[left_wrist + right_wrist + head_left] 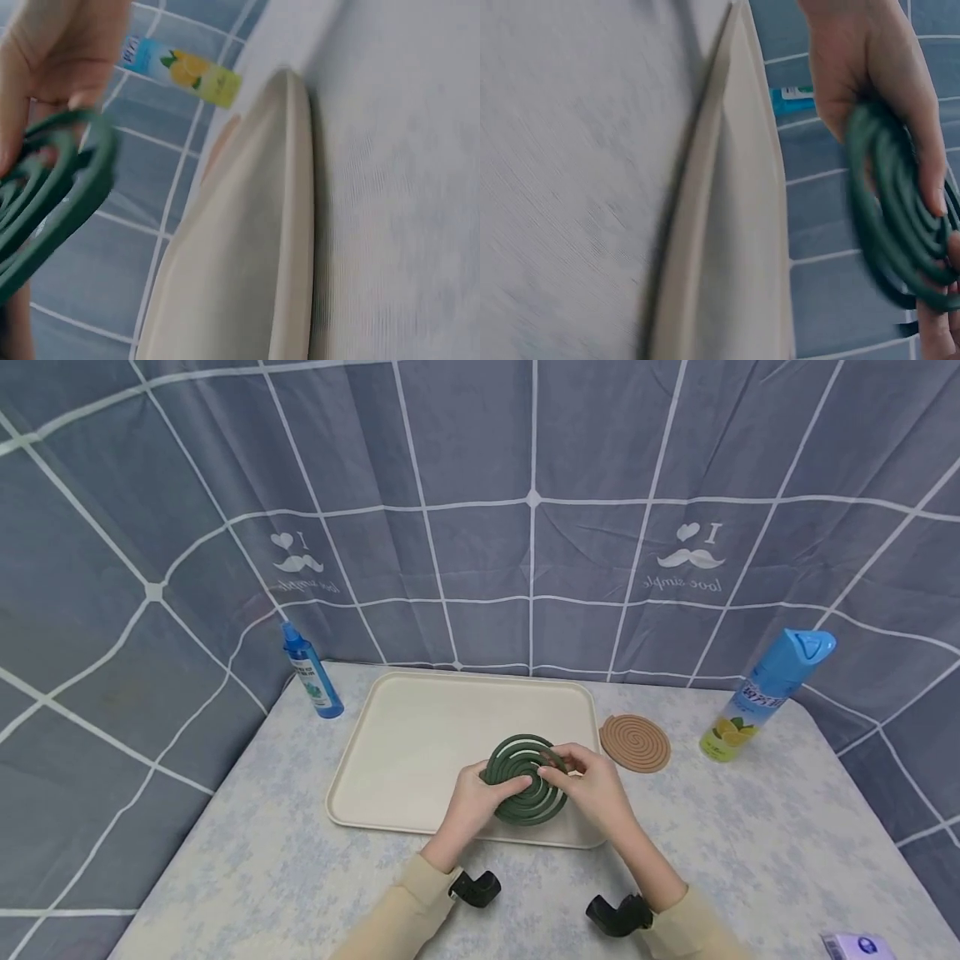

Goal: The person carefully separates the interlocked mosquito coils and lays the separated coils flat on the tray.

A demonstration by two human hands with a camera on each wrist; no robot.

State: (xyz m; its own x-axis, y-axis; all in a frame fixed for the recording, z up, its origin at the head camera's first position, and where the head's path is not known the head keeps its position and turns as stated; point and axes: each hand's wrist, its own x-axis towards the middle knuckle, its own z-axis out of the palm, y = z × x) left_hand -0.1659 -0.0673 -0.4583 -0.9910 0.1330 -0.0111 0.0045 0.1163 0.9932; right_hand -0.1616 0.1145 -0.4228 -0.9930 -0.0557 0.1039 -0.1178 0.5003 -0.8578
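Both hands hold a dark green mosquito coil [528,814] above the front right part of a cream tray [420,735]. My left hand [472,800] grips the coil's left edge, its thumb lying across the rings. On the other side, my right hand [594,783] pinches the rings near the centre and right edge. Seen from the left wrist, the green coil [86,180] is tilted and its rings stand slightly apart. The right wrist view shows the left thumb over the coil [877,202]. Flat on the table, right of the tray, lies a brown coil [635,743].
A blue spray bottle [312,675] stands behind the tray's left side. At the right back is a blue and yellow-green aerosol can [765,695] with lemons on it. A purple pack [858,947] lies at the front right. Grey checked cloth [480,552] hangs behind the table.
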